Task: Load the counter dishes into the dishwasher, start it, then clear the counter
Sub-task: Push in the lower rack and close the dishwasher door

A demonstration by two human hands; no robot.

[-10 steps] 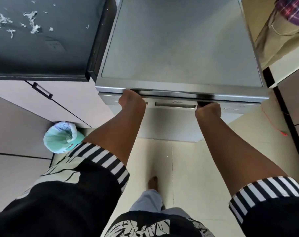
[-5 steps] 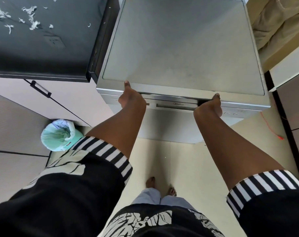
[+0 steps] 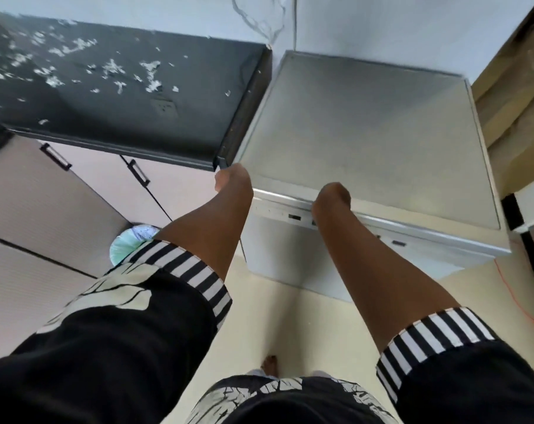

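The left hand point(image 3: 233, 180) and right hand point(image 3: 333, 194) meet the front edge of the boxy silver dishwasher point(image 3: 366, 133), its door seemingly closed; fingers hidden, grip unclear. The black bench point(image 3: 198, 123) shows no dishes, only white scraps point(image 3: 151, 76) awaiting clearing.

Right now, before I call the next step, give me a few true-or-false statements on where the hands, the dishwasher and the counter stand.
1. The left hand and the right hand are both at the front top edge of the dishwasher. True.
2. The dishwasher door hangs fully open. False: it looks shut, and no interior shows.
3. White scraps lie scattered on the black counter. True.
4. The black counter is to the right of the dishwasher. False: it is to the left.
5. A green bin stands on the floor to the left. True.
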